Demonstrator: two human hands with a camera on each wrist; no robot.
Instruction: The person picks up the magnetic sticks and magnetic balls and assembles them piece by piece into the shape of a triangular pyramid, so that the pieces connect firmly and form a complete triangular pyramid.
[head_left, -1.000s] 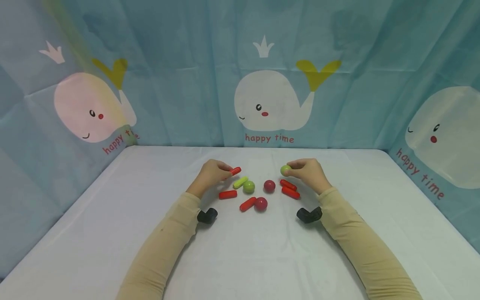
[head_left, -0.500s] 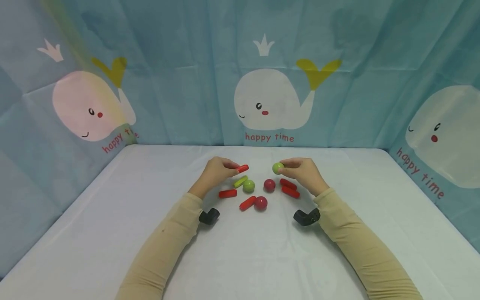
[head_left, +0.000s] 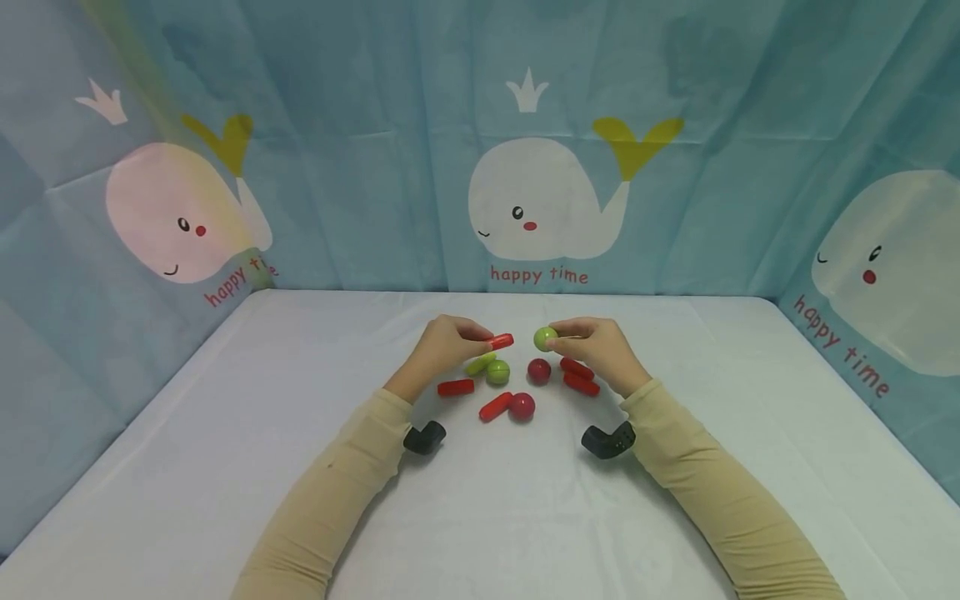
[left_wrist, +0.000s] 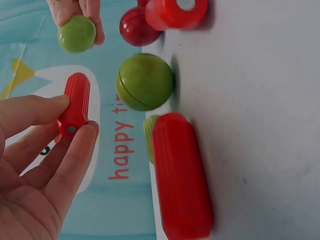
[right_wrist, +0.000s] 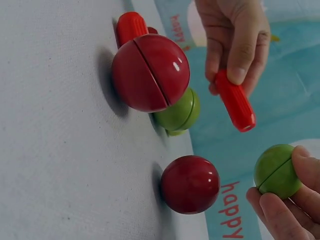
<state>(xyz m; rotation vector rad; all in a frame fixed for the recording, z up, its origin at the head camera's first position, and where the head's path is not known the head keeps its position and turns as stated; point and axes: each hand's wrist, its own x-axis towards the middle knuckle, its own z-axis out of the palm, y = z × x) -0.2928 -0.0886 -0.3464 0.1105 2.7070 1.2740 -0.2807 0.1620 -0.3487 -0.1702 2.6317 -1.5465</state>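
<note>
Seemingly lengthwise toward right hand's [head_left: 602, 344] gripped ball [head_left: 543, 338], red stick [head_left: 502, 341] in left hand's [head_left: 444, 348] pinch.

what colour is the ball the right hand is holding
Green; the ball in the right hand shows best in the right wrist view.

Red stick [head_left: 501, 341] now nearer green ball [head_left: 545, 339]

Near the centre of the frame, five red sticks [head_left: 456, 387] are counted, with one yellow-green stick [head_left: 480, 364], two green balls [head_left: 498, 372] and two red balls [head_left: 539, 371]. One left hand [head_left: 444, 346] and one right hand [head_left: 603, 346] are seen there. Two black wrist pieces [head_left: 608, 442] are shown just below, three printed whales [head_left: 540, 200] from left to right, and two crowns [head_left: 527, 101] at upper left and top centre.
</note>
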